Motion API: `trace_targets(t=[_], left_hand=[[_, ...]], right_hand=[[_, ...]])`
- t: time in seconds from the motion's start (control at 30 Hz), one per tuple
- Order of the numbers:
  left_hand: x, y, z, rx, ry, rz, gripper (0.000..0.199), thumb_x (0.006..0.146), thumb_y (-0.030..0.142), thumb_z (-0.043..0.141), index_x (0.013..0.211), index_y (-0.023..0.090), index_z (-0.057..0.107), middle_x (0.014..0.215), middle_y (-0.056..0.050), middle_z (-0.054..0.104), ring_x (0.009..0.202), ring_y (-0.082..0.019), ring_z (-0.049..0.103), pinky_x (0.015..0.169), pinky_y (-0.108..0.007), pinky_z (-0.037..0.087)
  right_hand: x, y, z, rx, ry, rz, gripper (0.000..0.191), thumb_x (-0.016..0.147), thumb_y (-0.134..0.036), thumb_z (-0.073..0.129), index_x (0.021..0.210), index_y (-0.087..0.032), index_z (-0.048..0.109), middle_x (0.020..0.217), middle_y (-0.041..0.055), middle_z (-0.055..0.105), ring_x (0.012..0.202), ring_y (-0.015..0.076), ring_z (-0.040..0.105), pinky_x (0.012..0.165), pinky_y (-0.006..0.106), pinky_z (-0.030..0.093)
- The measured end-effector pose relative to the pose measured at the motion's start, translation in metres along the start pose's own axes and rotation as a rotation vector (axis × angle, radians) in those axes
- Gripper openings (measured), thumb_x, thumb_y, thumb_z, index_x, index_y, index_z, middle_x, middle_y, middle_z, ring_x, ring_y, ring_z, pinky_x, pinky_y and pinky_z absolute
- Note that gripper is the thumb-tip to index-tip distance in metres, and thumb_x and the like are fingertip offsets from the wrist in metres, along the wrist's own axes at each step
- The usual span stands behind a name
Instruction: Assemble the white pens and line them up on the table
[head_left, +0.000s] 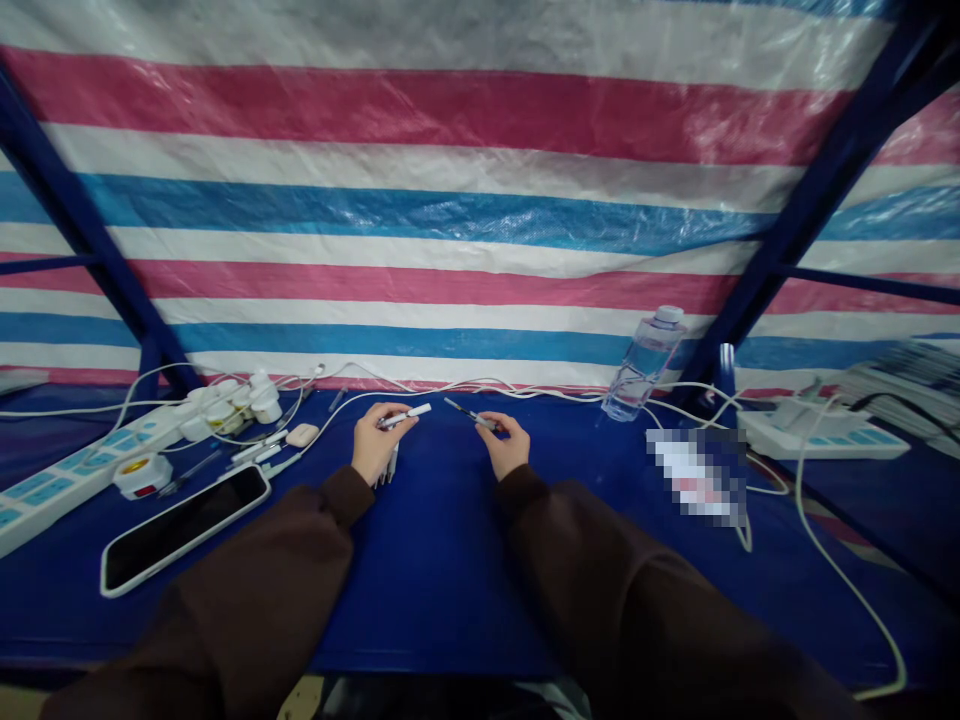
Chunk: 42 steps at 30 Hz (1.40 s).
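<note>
Striped tarp (480, 210) in pink, white and blue filled the view ahead of the hands, on a blue metal frame (825, 190). Blue surface (435, 560) under both hands. Brown sleeves (247, 560) covered both forearms.

Left hand (379, 440): fingers curled, gripping a white pen (405, 414) with its tip pointing right. Right hand (502, 445): fingers pinched on a black pen (469, 411), tip pointing up and left. Hands were near each other, not touching, and the pens were apart. Some small white pieces (388, 467) sat just under the left hand, partly hidden.

Left of the left hand: power strip (75, 480), phone (184, 530) lying face up, white chargers (262, 400), small beige case (302, 434). Right of the right hand: second power strip (825, 440), blurred patch (697, 475), too pixelated to read. Ahead of the right hand: water bottle (641, 365), upright. White cables (832, 570) ran along the surface.
</note>
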<state>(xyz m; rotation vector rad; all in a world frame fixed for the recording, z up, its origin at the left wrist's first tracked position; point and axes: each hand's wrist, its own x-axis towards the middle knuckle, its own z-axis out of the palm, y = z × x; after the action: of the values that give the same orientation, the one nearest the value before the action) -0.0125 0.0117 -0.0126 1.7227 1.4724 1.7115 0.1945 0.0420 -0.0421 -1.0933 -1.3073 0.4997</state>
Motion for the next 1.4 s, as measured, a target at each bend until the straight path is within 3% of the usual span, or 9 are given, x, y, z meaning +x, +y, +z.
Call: trace_targets(t=[0.43,0.8,1.0,1.2,1.4], left_hand=[[-0.002,0.007,-0.001,0.077,-0.1,0.031,0.012,0.07,0.026,0.067,0.08,0.02,0.069,0.078,-0.001,0.055,0.066,-0.013,0.051,0.058,-0.024,0.039],[-0.001,0.007,-0.001,0.116,-0.129,0.03,0.012,0.071,0.026,0.065,0.081,0.021,0.069,0.082,-0.002,0.056,0.075,-0.015,0.054,0.063,-0.025,0.04],[-0.002,0.004,0.0,0.111,-0.219,0.11,0.011,0.073,0.028,0.065,0.081,0.022,0.069,0.084,-0.003,0.056,0.079,-0.016,0.055,0.068,-0.027,0.042],[-0.001,0.002,0.0,0.127,-0.248,0.144,0.012,0.073,0.03,0.066,0.081,0.022,0.07,0.083,-0.003,0.058,0.079,-0.017,0.057,0.073,-0.03,0.044],[0.0,0.003,-0.001,0.107,-0.234,0.157,0.013,0.072,0.03,0.066,0.08,0.021,0.07,0.081,-0.004,0.058,0.079,-0.017,0.057,0.073,-0.029,0.045]], right_hand=[[-0.002,-0.005,-0.001,-0.069,-0.072,-0.08,0.012,0.065,-0.02,0.065,0.074,-0.022,0.072,0.078,0.0035,0.068,0.078,0.0194,0.06,0.07,0.03,0.044],[-0.011,-0.028,-0.004,-0.07,-0.16,-0.152,0.012,0.068,-0.032,0.07,0.075,-0.023,0.071,0.064,0.0022,0.063,0.071,0.0181,0.054,0.057,0.027,0.039],[-0.01,-0.029,-0.003,-0.027,-0.231,-0.182,0.013,0.071,-0.033,0.067,0.078,-0.023,0.071,0.067,0.0026,0.065,0.07,0.0178,0.053,0.056,0.027,0.038],[-0.01,-0.027,-0.003,-0.023,-0.305,-0.168,0.011,0.072,-0.031,0.064,0.078,-0.023,0.071,0.078,0.0031,0.069,0.073,0.0181,0.055,0.057,0.027,0.038],[-0.009,-0.026,-0.001,-0.02,-0.34,-0.08,0.017,0.071,-0.034,0.064,0.079,-0.021,0.071,0.074,0.0031,0.07,0.066,0.0166,0.058,0.057,0.027,0.04]])
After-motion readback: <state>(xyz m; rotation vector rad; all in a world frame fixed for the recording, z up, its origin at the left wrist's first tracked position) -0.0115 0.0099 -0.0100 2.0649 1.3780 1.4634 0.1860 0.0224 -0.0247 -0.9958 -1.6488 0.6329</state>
